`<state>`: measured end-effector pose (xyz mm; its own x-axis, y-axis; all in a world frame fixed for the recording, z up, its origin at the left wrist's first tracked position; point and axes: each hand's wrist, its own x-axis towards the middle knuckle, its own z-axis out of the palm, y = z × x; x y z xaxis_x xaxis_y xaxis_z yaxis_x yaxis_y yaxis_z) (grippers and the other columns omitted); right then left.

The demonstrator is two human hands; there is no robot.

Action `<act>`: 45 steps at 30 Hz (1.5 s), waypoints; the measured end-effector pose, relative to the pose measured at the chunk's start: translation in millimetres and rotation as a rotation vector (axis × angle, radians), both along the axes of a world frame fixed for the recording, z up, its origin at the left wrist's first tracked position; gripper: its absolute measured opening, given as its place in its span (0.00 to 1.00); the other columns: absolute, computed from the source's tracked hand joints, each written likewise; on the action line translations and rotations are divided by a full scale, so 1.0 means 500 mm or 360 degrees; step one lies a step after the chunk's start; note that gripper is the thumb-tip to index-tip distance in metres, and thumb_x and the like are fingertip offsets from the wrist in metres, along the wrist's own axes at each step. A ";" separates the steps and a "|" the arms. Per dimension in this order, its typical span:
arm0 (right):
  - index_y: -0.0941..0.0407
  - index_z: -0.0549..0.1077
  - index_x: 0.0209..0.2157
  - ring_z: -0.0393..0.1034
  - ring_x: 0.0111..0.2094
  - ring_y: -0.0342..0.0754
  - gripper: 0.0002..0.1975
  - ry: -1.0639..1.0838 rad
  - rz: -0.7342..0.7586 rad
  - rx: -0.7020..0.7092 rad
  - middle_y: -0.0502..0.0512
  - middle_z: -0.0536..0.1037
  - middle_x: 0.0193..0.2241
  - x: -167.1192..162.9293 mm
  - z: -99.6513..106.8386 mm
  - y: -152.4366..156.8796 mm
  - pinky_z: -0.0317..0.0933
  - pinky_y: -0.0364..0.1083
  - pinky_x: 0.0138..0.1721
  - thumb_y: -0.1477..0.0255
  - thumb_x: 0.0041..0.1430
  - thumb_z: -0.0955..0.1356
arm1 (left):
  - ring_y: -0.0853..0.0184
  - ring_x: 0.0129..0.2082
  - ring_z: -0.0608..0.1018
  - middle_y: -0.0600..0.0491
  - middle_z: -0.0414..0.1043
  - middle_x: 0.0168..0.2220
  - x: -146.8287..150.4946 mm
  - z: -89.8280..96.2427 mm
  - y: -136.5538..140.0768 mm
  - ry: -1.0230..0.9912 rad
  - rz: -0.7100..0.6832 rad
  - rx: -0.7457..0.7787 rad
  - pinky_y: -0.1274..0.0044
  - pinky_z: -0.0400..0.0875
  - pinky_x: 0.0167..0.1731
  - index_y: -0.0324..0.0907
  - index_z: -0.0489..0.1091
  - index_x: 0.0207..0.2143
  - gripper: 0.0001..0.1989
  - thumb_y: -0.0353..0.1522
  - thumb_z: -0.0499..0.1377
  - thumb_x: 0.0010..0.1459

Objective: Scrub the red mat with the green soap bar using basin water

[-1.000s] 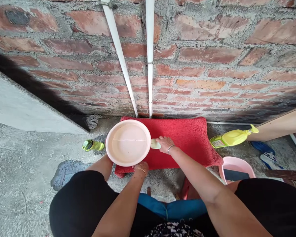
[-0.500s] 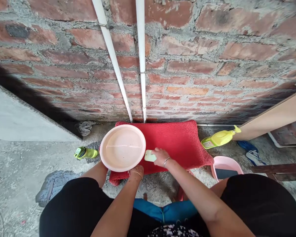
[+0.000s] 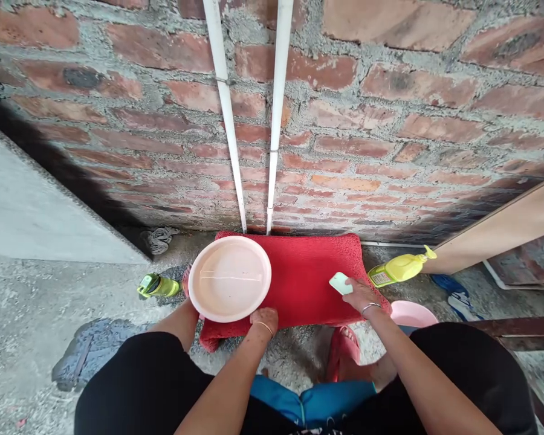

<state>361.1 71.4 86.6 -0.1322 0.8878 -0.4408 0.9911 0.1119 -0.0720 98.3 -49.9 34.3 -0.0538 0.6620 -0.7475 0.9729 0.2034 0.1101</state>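
Observation:
A red cloth (image 3: 308, 272) is spread over a low support by the wall. On its left part stands a round pale pink basin (image 3: 229, 281). My left hand (image 3: 265, 317) is closed at the near edge of the cloth, close to the basin's rim; its fingertips are partly hidden. Over the right part of the cloth, my right hand (image 3: 361, 296) grips a pale green block with rounded corners (image 3: 340, 283), perhaps a sponge. The block's far end sticks out past my fingers.
A yellow pump bottle (image 3: 399, 269) stands right of the cloth, with a pink tub (image 3: 412, 314) nearer my knee. Left of the basin is a green bottle (image 3: 159, 285). White pipes (image 3: 277, 121) run down the brick wall. A red slipper (image 3: 343, 350) shows under the cloth.
My right hand has moved right across the cloth with the pale green block, away from the basin. My left hand has shifted slightly right along the near edge. The view has tilted upward a little.

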 end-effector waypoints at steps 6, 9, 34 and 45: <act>0.48 0.69 0.47 0.65 0.43 0.47 0.25 0.0255 0.0450 -0.0071 0.51 0.68 0.44 -0.268 -0.043 0.021 0.56 0.43 0.43 0.72 0.43 0.70 | 0.58 0.49 0.74 0.39 0.72 0.49 0.012 -0.006 0.000 -0.0073 -0.0039 0.0094 0.65 0.71 0.45 0.38 0.68 0.49 0.20 0.24 0.48 0.55; 0.48 0.68 0.48 0.64 0.44 0.49 0.26 0.0246 0.0603 -0.0193 0.52 0.67 0.45 -0.374 -0.065 0.035 0.55 0.44 0.43 0.71 0.43 0.71 | 0.58 0.50 0.74 0.39 0.73 0.48 0.004 -0.020 0.011 -0.0100 -0.0020 0.0056 0.68 0.71 0.46 0.36 0.68 0.50 0.20 0.26 0.51 0.54; 0.55 0.66 0.52 0.67 0.45 0.54 0.26 0.0233 -0.0450 0.0112 0.63 0.67 0.48 0.149 -0.044 0.045 0.58 0.49 0.44 0.67 0.50 0.66 | 0.59 0.61 0.62 0.42 0.48 0.65 0.008 -0.003 -0.017 0.0179 0.0015 0.0166 0.69 0.63 0.54 0.45 0.53 0.62 0.30 0.31 0.51 0.56; 0.51 0.67 0.51 0.62 0.45 0.51 0.24 0.0574 0.0467 -0.0010 0.58 0.65 0.47 -0.275 -0.059 0.045 0.56 0.48 0.46 0.68 0.50 0.67 | 0.45 0.65 0.47 0.38 0.36 0.68 0.012 -0.059 -0.026 0.0432 -0.0145 0.0209 0.53 0.55 0.55 0.50 0.37 0.65 0.50 0.45 0.62 0.46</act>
<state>223.6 93.9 57.1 -0.5232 0.7875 -0.3258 0.8293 0.3823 -0.4076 104.1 -62.9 5.0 -0.1759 0.7632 -0.6218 0.9839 0.1156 -0.1366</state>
